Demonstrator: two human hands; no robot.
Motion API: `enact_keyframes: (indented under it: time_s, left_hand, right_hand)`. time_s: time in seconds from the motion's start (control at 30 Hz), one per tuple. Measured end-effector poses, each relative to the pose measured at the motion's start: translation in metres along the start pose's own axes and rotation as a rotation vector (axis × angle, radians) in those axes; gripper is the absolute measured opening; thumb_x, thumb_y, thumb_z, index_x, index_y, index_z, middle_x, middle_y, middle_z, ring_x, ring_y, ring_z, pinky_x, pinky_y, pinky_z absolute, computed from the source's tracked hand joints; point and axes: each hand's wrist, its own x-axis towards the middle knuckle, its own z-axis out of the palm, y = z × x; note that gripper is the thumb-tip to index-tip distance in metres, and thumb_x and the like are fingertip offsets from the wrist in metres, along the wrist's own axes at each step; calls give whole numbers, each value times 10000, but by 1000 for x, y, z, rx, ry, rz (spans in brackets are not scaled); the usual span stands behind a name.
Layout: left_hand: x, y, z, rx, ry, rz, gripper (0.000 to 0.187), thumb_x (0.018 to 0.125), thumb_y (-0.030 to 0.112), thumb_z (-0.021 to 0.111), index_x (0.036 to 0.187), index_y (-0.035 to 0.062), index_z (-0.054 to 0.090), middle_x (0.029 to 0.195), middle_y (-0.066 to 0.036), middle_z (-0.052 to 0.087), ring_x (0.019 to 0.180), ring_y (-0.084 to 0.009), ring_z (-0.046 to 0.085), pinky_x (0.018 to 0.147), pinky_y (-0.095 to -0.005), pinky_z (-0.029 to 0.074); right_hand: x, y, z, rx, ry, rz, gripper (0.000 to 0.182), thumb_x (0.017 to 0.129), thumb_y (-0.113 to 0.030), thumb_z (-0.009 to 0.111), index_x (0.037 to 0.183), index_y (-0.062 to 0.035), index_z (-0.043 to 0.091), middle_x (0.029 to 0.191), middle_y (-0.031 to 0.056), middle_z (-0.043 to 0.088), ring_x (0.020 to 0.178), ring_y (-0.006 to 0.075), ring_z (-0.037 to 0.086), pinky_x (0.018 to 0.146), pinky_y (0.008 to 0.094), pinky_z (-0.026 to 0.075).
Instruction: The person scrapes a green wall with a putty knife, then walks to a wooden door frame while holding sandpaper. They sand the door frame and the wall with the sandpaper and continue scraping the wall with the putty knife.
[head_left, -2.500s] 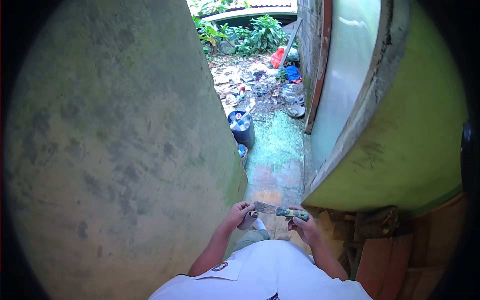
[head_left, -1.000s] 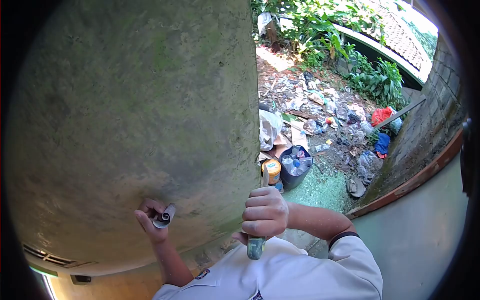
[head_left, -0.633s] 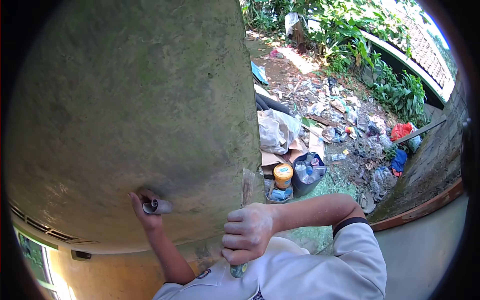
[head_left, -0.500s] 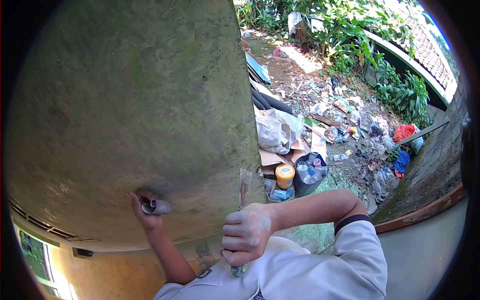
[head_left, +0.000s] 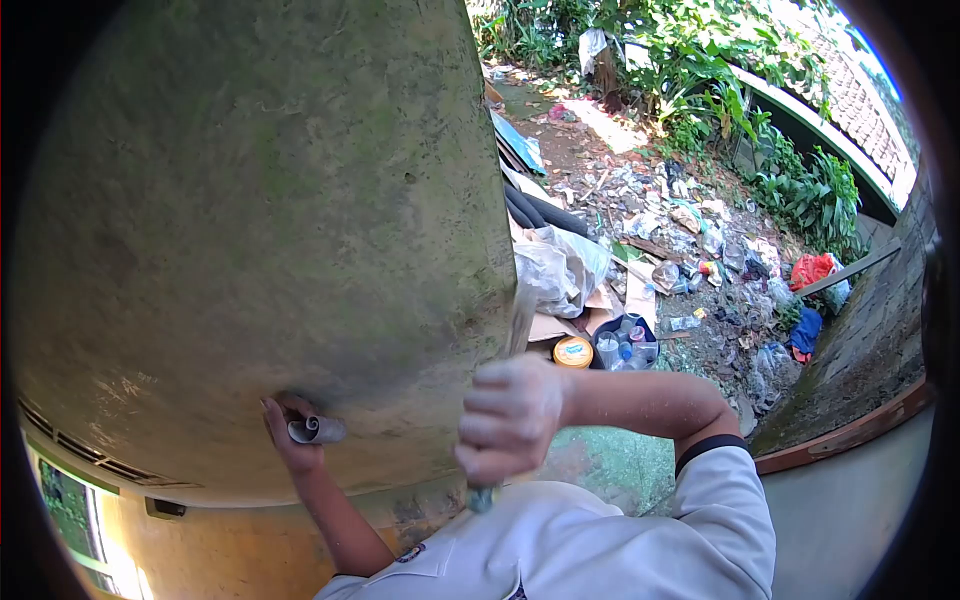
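A large mossy, grey-green wall [head_left: 280, 220] fills the left of the head view. My left hand [head_left: 293, 445] is close against its lower part, holding a rolled grey sheet [head_left: 325, 430] that looks like sandpaper; the fingers are partly hidden behind the roll. In front of my chest, my right hand [head_left: 512, 415], dusted white and slightly blurred, is wrapped round the handle of a scraper [head_left: 482, 498]. Its flat blade points up beside the wall's right-hand edge, and the handle end sticks out below the fist.
Beyond the wall edge stand a yellow-lidded tub [head_left: 572, 352] and a dark bin [head_left: 650, 352] with plastic cups and bottles. Behind them lie a white plastic sack [head_left: 565, 265], black pipes [head_left: 555, 215] and scattered litter [head_left: 690, 230]. A low block wall [head_left: 870, 300] runs along the right.
My right hand has moved up and slightly right with the scraper, bringing its blade up along the wall edge. My left hand, with the rolled sheet, sits slightly lower in view.
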Motion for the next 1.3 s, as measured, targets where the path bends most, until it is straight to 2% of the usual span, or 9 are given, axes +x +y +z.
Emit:
enact_keyframes:
  time_s: [0.1, 0.2, 0.37, 0.43, 0.57, 0.7, 1.03, 1.2, 1.3]
  left_hand:
    - [1, -1, -4, 24, -31, -1, 502, 950, 476, 410, 641, 87, 485, 529, -21, 452, 472, -121, 435, 465, -263, 335]
    - [-1, -1, 0, 32, 8, 27, 508, 950, 477, 409, 630, 89, 482, 527, -20, 448, 473, -122, 437, 465, -264, 336]
    - [1, -3, -8, 57, -14, 1, 506, 949, 480, 408, 634, 91, 479, 529, -22, 449, 471, -127, 439, 465, -267, 339]
    - [0, 1, 1, 72, -16, 27, 508, 949, 482, 407, 631, 91, 477, 529, -22, 449, 470, -128, 438, 464, -268, 339]
    - [-1, 0, 0, 16, -27, -8, 502, 947, 481, 415, 634, 93, 473, 529, -21, 446, 469, -125, 435, 462, -266, 340]
    - [-1, -2, -1, 20, 41, -5, 492, 946, 475, 423, 641, 93, 472, 531, -22, 448, 469, -122, 436, 459, -262, 341]
    - [-1, -2, 0, 11, 7, 9, 489, 947, 465, 426, 634, 92, 470, 530, -26, 447, 483, -123, 439, 457, -269, 335]
    - [0, -3, -4, -5, -13, -21, 489, 949, 460, 422, 630, 92, 470, 530, -27, 448, 478, -133, 439, 468, -279, 342]
    - [0, -2, 0, 16, -9, 18, 483, 948, 456, 430, 633, 93, 470, 531, -23, 448, 477, -133, 437, 472, -278, 343]
  right_hand:
    - [0, 18, -15, -188, 72, 87, 192, 660, -228, 593, 696, -95, 459, 565, -37, 367, 455, 106, 414, 411, 268, 281]
    - [10, -20, 2, 66, 46, -62, 156, 735, -105, 629, 710, -69, 479, 544, -44, 321, 423, 91, 354, 400, 258, 219]
    - [0, 13, -4, -109, 138, 115, 149, 746, -89, 619, 709, -65, 476, 535, -45, 298, 421, 78, 341, 394, 258, 208]
    - [8, -7, -8, -79, 155, 78, 161, 705, -172, 605, 713, -67, 484, 561, -30, 345, 449, 110, 398, 409, 276, 264]
    - [11, -49, 26, 125, 191, -47, 164, 716, -182, 608, 723, -57, 501, 563, -31, 365, 449, 108, 405, 408, 272, 265]
    - [2, -3, 18, 4, 201, 9, 176, 760, -84, 640, 696, -53, 478, 537, -45, 313, 420, 83, 345, 388, 255, 217]
    - [11, -35, 24, 70, 204, -15, 192, 758, -59, 634, 686, -61, 457, 535, -42, 326, 415, 80, 340, 387, 250, 210]
    - [5, -9, 20, -3, 177, 71, 189, 765, -77, 630, 679, -64, 463, 534, -44, 323, 421, 91, 355, 391, 254, 227]
    - [14, -31, 23, 60, 167, -10, 200, 764, -79, 632, 674, -62, 454, 534, -44, 320, 421, 91, 354, 388, 257, 229]
